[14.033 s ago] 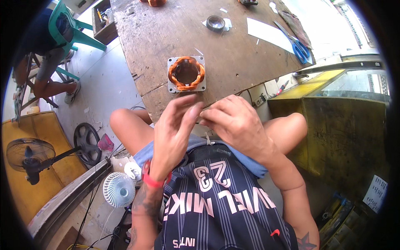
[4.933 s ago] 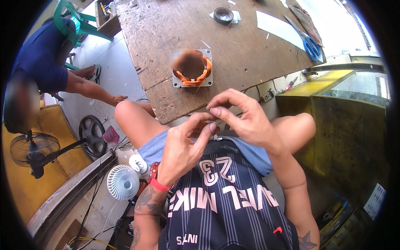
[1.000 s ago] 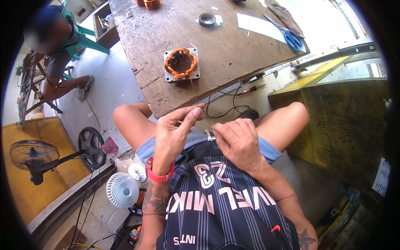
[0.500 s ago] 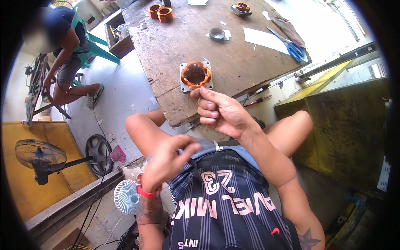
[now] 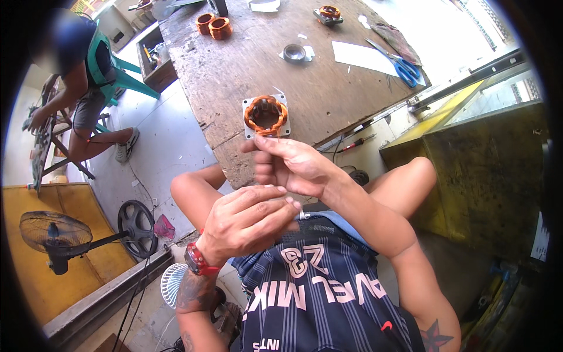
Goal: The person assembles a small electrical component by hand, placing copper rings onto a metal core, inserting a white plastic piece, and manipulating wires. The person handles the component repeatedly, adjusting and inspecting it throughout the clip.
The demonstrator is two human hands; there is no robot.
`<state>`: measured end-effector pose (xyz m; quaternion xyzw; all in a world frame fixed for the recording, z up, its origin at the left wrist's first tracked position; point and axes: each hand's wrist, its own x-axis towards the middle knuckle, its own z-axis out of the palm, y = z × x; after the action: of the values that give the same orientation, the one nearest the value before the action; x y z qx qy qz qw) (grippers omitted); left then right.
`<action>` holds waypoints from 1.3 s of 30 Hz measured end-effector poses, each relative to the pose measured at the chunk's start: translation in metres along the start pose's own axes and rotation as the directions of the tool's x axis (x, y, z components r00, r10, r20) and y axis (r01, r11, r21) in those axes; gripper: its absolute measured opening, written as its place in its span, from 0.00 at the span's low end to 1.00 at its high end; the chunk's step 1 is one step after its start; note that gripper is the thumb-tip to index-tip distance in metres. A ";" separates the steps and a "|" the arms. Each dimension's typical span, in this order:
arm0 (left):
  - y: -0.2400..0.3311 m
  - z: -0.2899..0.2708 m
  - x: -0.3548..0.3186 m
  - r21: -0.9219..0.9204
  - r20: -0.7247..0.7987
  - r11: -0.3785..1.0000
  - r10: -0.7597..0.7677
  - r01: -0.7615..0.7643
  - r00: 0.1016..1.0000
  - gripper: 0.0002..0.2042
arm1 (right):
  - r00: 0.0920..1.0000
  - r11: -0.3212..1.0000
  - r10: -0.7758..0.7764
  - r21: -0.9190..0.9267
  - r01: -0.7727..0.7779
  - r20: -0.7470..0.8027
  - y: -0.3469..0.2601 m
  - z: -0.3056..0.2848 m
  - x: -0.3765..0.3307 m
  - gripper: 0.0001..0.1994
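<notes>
A motor stator [image 5: 282, 116] with a ring of orange-copper windings on a square metal plate rests near the front edge of the wooden table. My right hand [image 5: 293, 167] is at its near side, thumb and forefinger together by the windings and the other fingers curled. Whatever may be between those fingertips is too small to make out. Lower and to the left, my left hand [image 5: 243, 220], with a red-strapped watch [image 5: 199, 262] at the wrist, is held palm inward just below the right. Its fingers are bent and pressed together; the thumb and anything inside are hidden.
On the table lie a roll of dark tape [image 5: 294, 54], white paper [image 5: 360, 57], blue-handled scissors [image 5: 406, 71], two copper coils [image 5: 220, 28] and a smaller stator [image 5: 328, 16]. A person [image 5: 88, 76] sits at far left. Fans [image 5: 56, 234] stand at lower left.
My left hand has come up and right, closing its fingers beneath the right hand. The right hand stays by the stator's near edge, its fingers slightly shifted. The whole view has shifted a little.
</notes>
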<state>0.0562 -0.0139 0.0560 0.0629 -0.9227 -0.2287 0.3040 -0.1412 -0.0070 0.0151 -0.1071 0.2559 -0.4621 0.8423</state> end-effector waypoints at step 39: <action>-0.079 0.026 0.090 -0.332 0.015 0.780 -0.558 0.530 0.830 0.13 | 0.407 -0.415 -0.802 -0.898 0.146 0.437 -0.076 -0.027 -0.053 0.06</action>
<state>-0.0339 -0.0966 0.0488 0.2856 -0.8015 -0.4511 0.2694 -0.2338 -0.0032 0.0416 -0.6427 0.5900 -0.4864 0.0478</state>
